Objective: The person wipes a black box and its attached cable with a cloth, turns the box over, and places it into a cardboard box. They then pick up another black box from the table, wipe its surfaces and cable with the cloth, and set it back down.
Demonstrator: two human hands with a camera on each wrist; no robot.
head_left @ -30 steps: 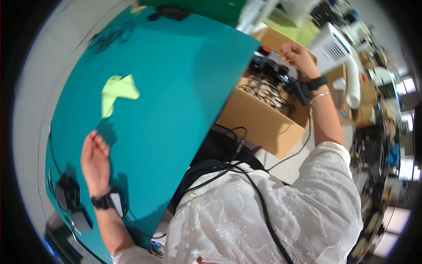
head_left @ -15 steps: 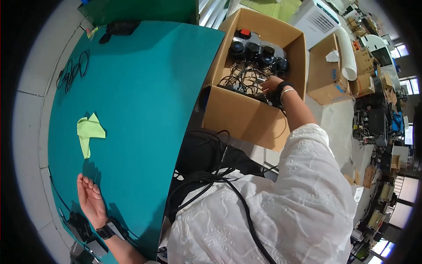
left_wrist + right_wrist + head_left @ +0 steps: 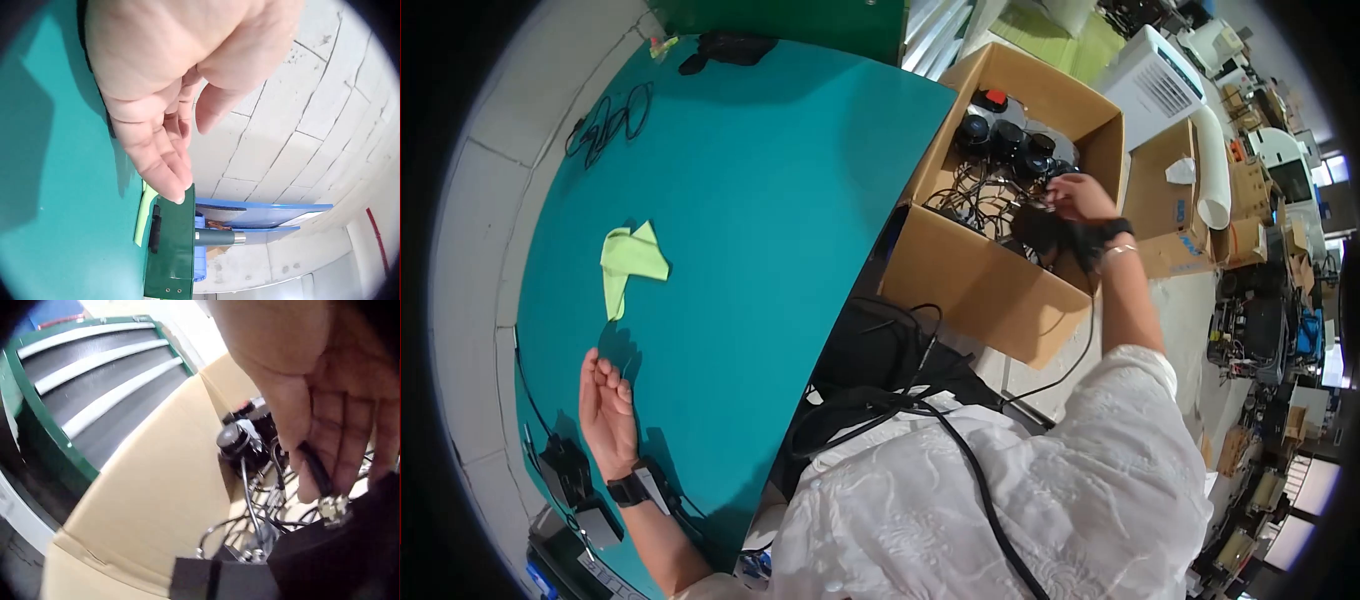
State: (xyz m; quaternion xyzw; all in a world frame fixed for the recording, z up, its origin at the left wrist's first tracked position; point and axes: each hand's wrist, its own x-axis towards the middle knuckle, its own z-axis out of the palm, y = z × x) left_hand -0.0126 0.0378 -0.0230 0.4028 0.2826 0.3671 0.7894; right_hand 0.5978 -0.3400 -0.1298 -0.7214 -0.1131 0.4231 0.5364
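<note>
My right hand (image 3: 1082, 197) is over the near right part of a cardboard box (image 3: 980, 285). In the right wrist view, its thumb and fingers pinch a short black cable (image 3: 316, 470) ending in a brass-coloured metal connector. Below the hand lie tangled black cables (image 3: 975, 198), with round black knob-like parts (image 3: 1006, 140) on grey bodies behind them. My left hand (image 3: 608, 415) rests palm up on the green table (image 3: 750, 230), fingers loosely bent and holding nothing. A folded yellow-green cloth (image 3: 632, 262) lies just beyond its fingertips.
A coiled black cable (image 3: 608, 125) and a black bag-like item (image 3: 730, 48) lie toward the table's far left. Black adapters (image 3: 565, 470) sit beside my left forearm. A white appliance (image 3: 1160, 90) with a hose stands behind the box. Dark cables cross my lap.
The right hand went down among the cables in the box, then came up a little with its fingers curled. The head view shifted; the left hand stays by the cloth.
</note>
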